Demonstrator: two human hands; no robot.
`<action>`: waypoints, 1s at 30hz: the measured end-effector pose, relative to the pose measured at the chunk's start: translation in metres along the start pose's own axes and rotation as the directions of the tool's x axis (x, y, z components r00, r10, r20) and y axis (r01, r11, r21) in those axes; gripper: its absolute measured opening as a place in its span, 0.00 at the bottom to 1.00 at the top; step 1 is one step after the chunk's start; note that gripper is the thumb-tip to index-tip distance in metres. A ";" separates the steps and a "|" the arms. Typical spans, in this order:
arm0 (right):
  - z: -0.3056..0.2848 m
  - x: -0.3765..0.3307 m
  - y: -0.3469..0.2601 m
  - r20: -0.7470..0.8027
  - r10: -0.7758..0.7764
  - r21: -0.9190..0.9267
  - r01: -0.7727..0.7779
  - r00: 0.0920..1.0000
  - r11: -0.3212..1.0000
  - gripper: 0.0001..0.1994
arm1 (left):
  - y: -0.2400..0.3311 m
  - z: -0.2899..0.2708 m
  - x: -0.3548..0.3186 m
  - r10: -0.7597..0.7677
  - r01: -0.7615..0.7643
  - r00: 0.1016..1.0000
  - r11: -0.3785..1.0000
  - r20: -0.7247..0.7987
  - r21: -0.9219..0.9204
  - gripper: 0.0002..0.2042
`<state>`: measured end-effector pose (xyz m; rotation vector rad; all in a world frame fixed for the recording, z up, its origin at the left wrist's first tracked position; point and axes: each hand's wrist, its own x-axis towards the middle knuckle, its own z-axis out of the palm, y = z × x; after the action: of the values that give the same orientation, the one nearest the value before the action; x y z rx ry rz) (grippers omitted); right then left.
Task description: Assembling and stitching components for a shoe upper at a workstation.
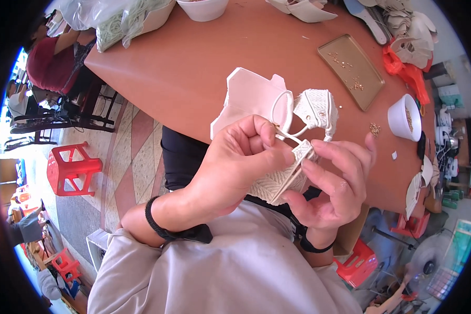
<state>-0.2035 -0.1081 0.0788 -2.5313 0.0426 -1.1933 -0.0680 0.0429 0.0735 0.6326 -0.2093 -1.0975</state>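
Note:
Both hands are closed on a cream woven piece (pixel 277 183) with cords at its edge, probably a shoe upper. My left hand (pixel 240 162) pinches it at its upper corner, with thumb and bent index finger close to the cord. From the other side my right hand (pixel 337 180) grips its edge between thumb and fingers. A second cream woven part (pixel 317 107) with small holes lies just beyond, joined to the held piece by white cord. Behind my left hand sits a pale pink shell-like piece (pixel 251 97). The fingertips hide part of the edge.
On the brown table (pixel 193 78) are a gold tray (pixel 329 55) with small gold bits, a white bowl (pixel 399 118) and a loose gold heap (pixel 374 130). Red plastic bag (pixel 405 70) lies far right. A red stool (pixel 73 167) stands left; another person (pixel 49 63) sits far left.

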 end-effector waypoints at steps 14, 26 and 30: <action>0.017 0.018 0.027 0.053 0.088 0.201 -0.096 0.995 0.975 0.19 | 0.015 -0.009 0.021 -0.073 0.078 0.994 0.995 -0.086 0.061 0.15; 0.011 0.022 0.014 0.135 0.161 -0.083 -0.151 0.978 0.985 0.15 | 0.021 -0.025 0.045 -0.265 0.263 0.964 0.963 -0.034 -0.066 0.13; 0.015 0.016 0.014 0.113 0.160 -0.081 -0.151 0.981 0.985 0.16 | 0.017 -0.026 0.049 -0.266 0.266 0.962 0.964 -0.057 -0.012 0.13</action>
<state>-0.1805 -0.1196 0.0777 -2.6018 0.2539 -0.9956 -0.0206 0.0152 0.0550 0.7023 -0.0721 -1.3359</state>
